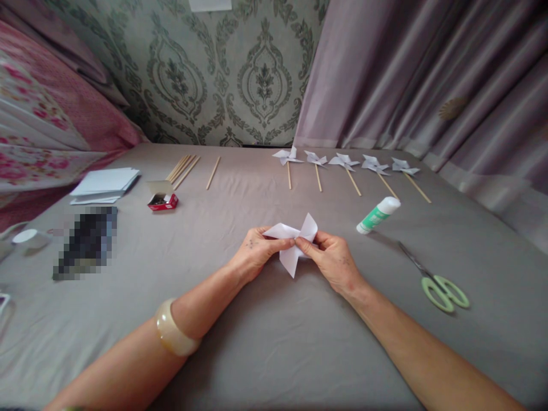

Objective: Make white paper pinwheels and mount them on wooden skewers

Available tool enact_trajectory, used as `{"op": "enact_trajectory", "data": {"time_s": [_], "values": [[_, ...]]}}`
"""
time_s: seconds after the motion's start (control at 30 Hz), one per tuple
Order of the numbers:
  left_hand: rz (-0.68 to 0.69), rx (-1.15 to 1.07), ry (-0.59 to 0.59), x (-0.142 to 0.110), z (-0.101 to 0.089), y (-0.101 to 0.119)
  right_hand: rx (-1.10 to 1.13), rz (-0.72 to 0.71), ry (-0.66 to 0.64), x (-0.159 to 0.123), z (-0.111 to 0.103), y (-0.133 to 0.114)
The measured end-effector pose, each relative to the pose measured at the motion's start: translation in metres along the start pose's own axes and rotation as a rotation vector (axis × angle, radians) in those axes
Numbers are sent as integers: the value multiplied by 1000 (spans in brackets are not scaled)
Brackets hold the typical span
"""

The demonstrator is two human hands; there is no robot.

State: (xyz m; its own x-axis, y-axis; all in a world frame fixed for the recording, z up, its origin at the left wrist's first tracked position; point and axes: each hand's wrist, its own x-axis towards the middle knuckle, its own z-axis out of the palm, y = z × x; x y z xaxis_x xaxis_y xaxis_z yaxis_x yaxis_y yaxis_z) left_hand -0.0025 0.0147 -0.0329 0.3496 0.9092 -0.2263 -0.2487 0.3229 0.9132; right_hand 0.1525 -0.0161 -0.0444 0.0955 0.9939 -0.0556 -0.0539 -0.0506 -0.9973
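A white paper pinwheel lies at the middle of the grey cloth, held from both sides. My left hand pinches its left blades, fingers closed on the paper. My right hand pinches the centre and right side, fingers closed too. Both thumbs meet at the pinwheel's middle. A cream bangle sits on my left forearm.
Several finished pinwheels on sticks lie in a row at the back right. A glue stick and green-handled scissors are to the right. Loose wooden sticks, a red box of pins, white paper sheets lie left.
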Motion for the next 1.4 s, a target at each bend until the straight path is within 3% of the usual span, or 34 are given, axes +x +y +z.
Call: {"op": "enact_trajectory", "data": {"time_s": [0.6, 0.93, 1.17, 1.4], "values": [[-14, 6, 7, 1, 0, 0, -5, 18, 18, -1, 3, -3], [-64, -117, -31, 0, 3, 8, 75, 16, 8, -2, -4, -32], [-43, -139, -35, -2, 4, 8, -57, -4, -119, -4, -7, -30], [-33, -160, -16, -2, 5, 9, -2, -71, -44, -1, -11, -32]]}}
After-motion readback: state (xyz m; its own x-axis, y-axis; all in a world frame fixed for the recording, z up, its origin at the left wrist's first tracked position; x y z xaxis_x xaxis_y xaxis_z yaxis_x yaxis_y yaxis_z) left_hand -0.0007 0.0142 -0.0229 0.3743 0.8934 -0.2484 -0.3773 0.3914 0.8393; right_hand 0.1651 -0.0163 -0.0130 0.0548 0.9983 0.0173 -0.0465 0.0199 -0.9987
